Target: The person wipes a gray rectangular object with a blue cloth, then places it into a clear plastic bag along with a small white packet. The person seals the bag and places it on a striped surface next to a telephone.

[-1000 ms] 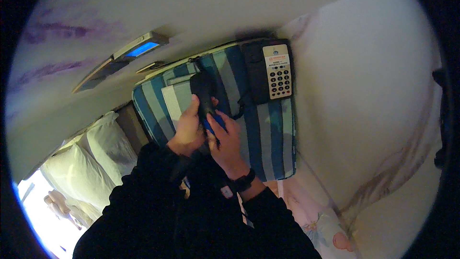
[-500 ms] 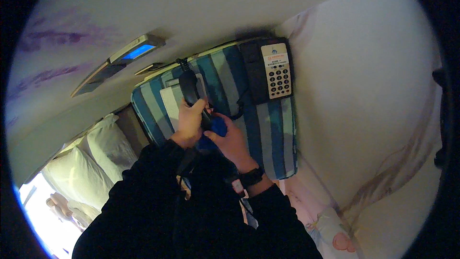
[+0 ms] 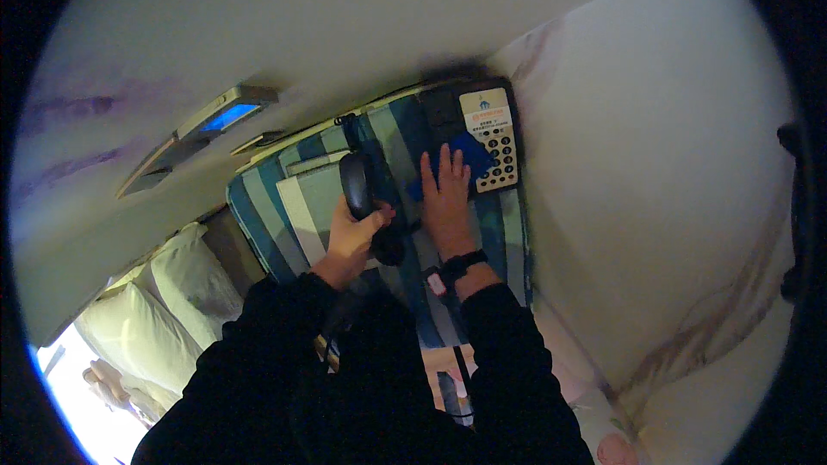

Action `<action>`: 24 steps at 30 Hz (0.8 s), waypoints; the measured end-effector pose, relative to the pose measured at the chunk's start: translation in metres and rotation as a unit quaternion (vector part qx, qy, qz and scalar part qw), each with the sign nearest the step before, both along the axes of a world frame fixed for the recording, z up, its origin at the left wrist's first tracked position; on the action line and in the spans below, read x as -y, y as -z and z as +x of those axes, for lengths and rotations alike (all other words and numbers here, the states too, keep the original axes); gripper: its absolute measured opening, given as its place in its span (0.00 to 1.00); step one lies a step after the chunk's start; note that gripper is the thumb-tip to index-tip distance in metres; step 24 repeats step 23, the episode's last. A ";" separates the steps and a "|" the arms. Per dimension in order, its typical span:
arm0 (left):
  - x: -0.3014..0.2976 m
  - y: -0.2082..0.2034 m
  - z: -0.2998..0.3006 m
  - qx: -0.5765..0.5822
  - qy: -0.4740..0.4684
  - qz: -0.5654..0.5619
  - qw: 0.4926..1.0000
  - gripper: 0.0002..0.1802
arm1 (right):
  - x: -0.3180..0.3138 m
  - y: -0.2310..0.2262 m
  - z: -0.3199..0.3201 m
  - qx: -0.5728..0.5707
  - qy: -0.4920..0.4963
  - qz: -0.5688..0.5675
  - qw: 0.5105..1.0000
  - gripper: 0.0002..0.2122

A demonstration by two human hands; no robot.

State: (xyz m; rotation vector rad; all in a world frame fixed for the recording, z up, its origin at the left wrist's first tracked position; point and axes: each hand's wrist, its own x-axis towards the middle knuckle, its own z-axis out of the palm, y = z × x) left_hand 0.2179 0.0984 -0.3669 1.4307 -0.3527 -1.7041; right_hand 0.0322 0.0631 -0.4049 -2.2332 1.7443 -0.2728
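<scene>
Both hands work over a desk telephone on a striped surface. Left hand (image 3: 351,237) is closed around the black handset (image 3: 366,202), lifted clear of its cradle, with the handset's far end toward 12 o'clock. Right hand (image 3: 448,202) lies flat, fingers spread and extended toward 1 o'clock, pressing a blue cloth (image 3: 461,164) against the phone base; it grips nothing, only pins the cloth under the palm and fingertips.

Largest in view is the white bedding (image 3: 655,189) at 3 o'clock, then the pale wall (image 3: 284,26) across 12 o'clock with a small lit panel (image 3: 226,116) at 10 o'clock. White pillows (image 3: 164,310) lie at 8 o'clock. The blue-and-white striped cushion (image 3: 293,198) carries the telephone base (image 3: 487,133), black with a pale keypad, at 1 o'clock from the hands.

Judging by this, the step in hand is wiping the base while the handset is held aside. The next move likely calls for sweeping the cloth over the cradle and keys with light pressure.
</scene>
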 end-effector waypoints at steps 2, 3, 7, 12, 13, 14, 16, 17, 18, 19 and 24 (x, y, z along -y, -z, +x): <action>-0.004 0.003 0.001 -0.024 0.009 -0.026 0.999 0.24 | 0.017 0.005 -0.001 0.036 -0.024 -0.018 0.999 0.35; -0.005 0.005 0.001 -0.016 0.024 -0.041 0.999 0.24 | 0.030 0.006 -0.002 0.060 -0.021 -0.017 0.998 0.36; -0.008 0.007 -0.001 0.017 0.053 -0.023 0.998 0.23 | 0.091 0.001 0.000 0.174 0.009 -0.016 0.985 0.38; -0.001 0.005 -0.005 0.006 0.085 -0.026 0.996 0.25 | 0.090 -0.012 0.000 0.024 0.054 -0.054 0.997 0.39; 0.002 0.006 -0.007 0.007 0.083 -0.023 0.996 0.25 | 0.078 -0.013 -0.002 0.009 0.059 -0.038 0.997 0.39; 0.005 0.006 -0.010 0.005 0.079 -0.027 0.997 0.25 | 0.065 -0.012 -0.004 -0.005 0.057 -0.058 0.997 0.38; 0.013 0.005 -0.013 0.049 0.109 -0.051 0.992 0.30 | 0.043 -0.005 -0.014 0.039 0.048 0.005 0.998 0.41; 0.016 0.004 -0.016 0.073 0.123 -0.073 0.987 0.32 | 0.030 0.001 -0.020 0.065 0.040 0.009 0.997 0.42; 0.019 0.003 -0.019 0.079 0.141 -0.071 0.984 0.33 | 0.014 0.007 -0.024 0.067 0.036 0.020 0.997 0.43; 0.022 0.003 -0.024 0.088 0.159 -0.076 0.981 0.34 | -0.002 0.014 -0.027 0.072 0.031 0.021 0.997 0.43; 0.044 0.010 -0.040 0.148 0.241 -0.069 0.957 0.38 | -0.054 0.038 -0.052 0.063 0.099 0.091 0.989 0.46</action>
